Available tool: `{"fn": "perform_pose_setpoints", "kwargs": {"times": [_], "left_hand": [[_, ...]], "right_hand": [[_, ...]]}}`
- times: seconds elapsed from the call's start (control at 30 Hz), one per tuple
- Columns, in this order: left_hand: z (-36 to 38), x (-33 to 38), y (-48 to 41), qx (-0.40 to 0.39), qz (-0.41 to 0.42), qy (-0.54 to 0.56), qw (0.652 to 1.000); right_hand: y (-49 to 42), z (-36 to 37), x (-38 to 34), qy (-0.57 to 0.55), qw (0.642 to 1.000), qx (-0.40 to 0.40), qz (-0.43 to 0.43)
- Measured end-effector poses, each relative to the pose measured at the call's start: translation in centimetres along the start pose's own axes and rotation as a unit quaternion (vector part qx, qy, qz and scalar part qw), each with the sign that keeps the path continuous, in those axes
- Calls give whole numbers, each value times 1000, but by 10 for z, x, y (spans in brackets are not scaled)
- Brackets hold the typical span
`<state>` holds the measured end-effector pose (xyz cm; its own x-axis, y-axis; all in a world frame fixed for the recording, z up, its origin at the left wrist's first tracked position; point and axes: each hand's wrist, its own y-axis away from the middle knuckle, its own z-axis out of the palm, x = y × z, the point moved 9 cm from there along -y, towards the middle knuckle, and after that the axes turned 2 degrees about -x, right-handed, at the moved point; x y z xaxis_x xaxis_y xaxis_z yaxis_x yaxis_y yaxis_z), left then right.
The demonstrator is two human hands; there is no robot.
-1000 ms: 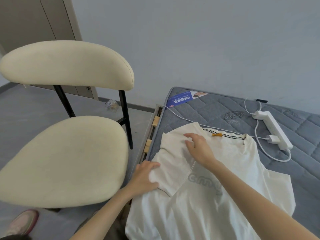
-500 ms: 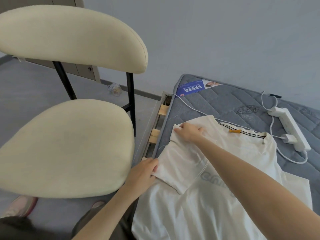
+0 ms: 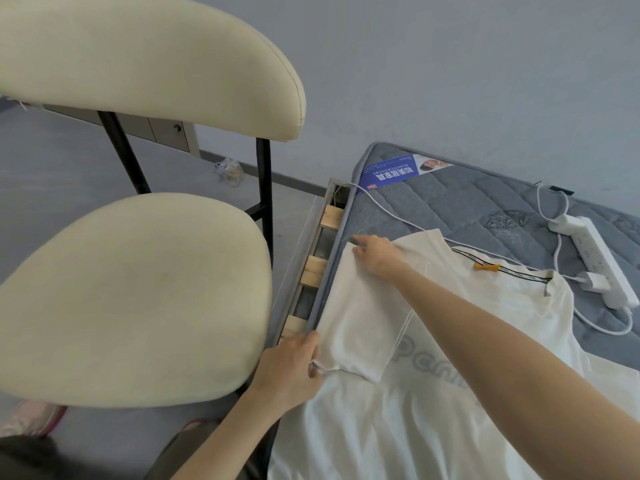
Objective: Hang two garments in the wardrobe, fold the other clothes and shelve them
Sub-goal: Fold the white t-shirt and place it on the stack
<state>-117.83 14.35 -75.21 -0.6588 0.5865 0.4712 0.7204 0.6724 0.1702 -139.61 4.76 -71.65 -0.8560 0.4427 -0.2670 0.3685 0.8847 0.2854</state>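
Note:
A cream T-shirt [image 3: 464, 341] with grey lettering and a black neck band lies spread on the grey mattress [image 3: 450, 202]. Its left sleeve is folded in over the body. My left hand [image 3: 294, 368] pinches the sleeve's lower corner at the mattress edge. My right hand [image 3: 375, 254] grips the shirt's shoulder at the upper left corner of the fold, its arm reaching across the shirt.
A cream padded chair [image 3: 131, 292] with black legs stands close on the left, against the bed frame. A white power strip [image 3: 599, 261] with plug and cable lies on the mattress at right. A cabinet [image 3: 162, 129] stands behind the chair; a small plastic wrapper [image 3: 228, 169] lies on the floor.
My right hand slid from the middle of the chest up and left to the shoulder corner. My left hand shifted to the sleeve's lower corner. The view moved closer and left.

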Motion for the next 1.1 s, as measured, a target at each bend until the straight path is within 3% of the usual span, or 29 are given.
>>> {"fn": "perform_pose_setpoints", "kwargs": {"times": [0.17,0.3,0.4,0.47,0.57,0.7,0.9,1.1], "left_hand": [[-8,18,-7,8,56,-23,998],[-2,52,-7,-52,104,-11,993],[1,59,-7,-85,26,12,996],[-10,72,-9,-58,-15,2,998],[-26,108,-15,-12,0,-26,1000],[-24,170,-25,-10,59,-20,998],[13,259,-33,-55,139,-75,986],[52,298,-47,-125,126,-116,977]], "right_hand": [[18,-29,4,41,995,82,-32],[52,-55,19,24,991,126,-46],[86,-74,43,-2,987,157,-46],[114,-88,67,-31,981,190,-37],[162,-105,112,-78,960,267,-14],[231,-103,199,-144,927,336,80],[315,-57,321,-207,886,326,256],[361,5,398,-352,777,250,459]]}}
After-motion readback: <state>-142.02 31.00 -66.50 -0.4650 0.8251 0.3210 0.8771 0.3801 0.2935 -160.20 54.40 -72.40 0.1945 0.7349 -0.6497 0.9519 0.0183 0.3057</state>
